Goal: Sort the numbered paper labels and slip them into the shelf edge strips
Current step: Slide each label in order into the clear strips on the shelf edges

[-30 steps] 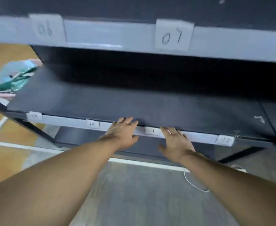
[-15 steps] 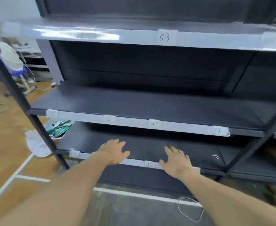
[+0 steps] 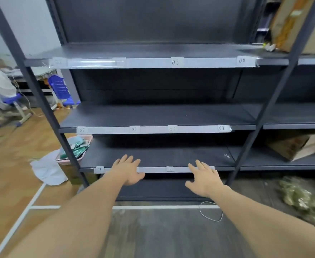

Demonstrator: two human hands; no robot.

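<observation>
At the lowest labelled shelf edge, as my feed shows it:

Left hand (image 3: 128, 169): palm down, fingers straight and slightly spread, holding nothing. It lies across the lower edge strip (image 3: 153, 170) between label 09 (image 3: 99, 169) and label 11 (image 3: 170, 169).

Right hand (image 3: 204, 180): same flat pose, empty, fingertips at the strip's right end, just right of label 11. I cannot confirm contact with the strip for either hand.

Middle edge strip (image 3: 153, 129), one shelf up: label 05 (image 3: 82, 130), label 06 (image 3: 133, 129), label 07 (image 3: 172, 129) and label 08 (image 3: 221, 128), left to right, all seated in the strip.

Top edge strip (image 3: 147, 62): label 03 (image 3: 175, 62) and label 04 (image 3: 242, 60) are legible. Two more slips to their left are too blurred for me to read.

Surroundings: a pink tray (image 3: 75, 148) of green packets stands beside the left upright, with a white cloth (image 3: 48, 170) on the floor just beside it. A white cord (image 3: 211, 211) is looped on the floor below my right forearm. A cardboard box (image 3: 298, 146) sits on the neighbouring bay's shelf, and a blue chair (image 3: 59, 86) stands far left.
</observation>
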